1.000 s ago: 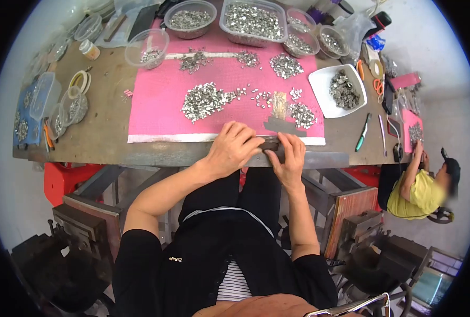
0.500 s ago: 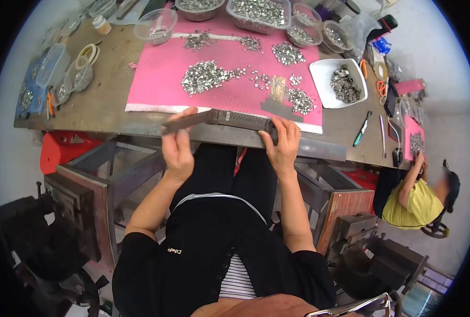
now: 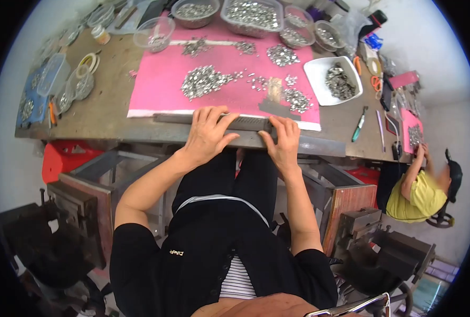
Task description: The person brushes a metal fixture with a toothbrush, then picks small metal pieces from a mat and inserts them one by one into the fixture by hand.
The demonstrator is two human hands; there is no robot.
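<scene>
A long dark metal fixture [image 3: 251, 123] with a row of small slots lies along the front edge of the bench. My left hand [image 3: 207, 134] is curled over its middle, fingers on the far side and thumb on the near side. A plain dark metal strip [image 3: 171, 118] stretches out to the left from under that hand. My right hand [image 3: 283, 141] grips the fixture's right end between thumb and fingers. Just beyond, on a pink mat [image 3: 155, 90], lie heaps of small shiny metal pieces [image 3: 206, 82]. Whatever is under my left palm is hidden.
Clear tubs [image 3: 251, 18] of metal pieces line the back. A white tray [image 3: 325, 84] of darker pieces stands right, near a green-handled tool [image 3: 359, 125] and orange scissors [image 3: 376, 83]. At far right a person in a yellow shirt [image 3: 417, 201] works at another pink mat.
The dark metal strip, tilted up in my left hand before, now lies down along the bench edge. My left hand has moved right onto the fixture; my right hand has stayed at its end.
</scene>
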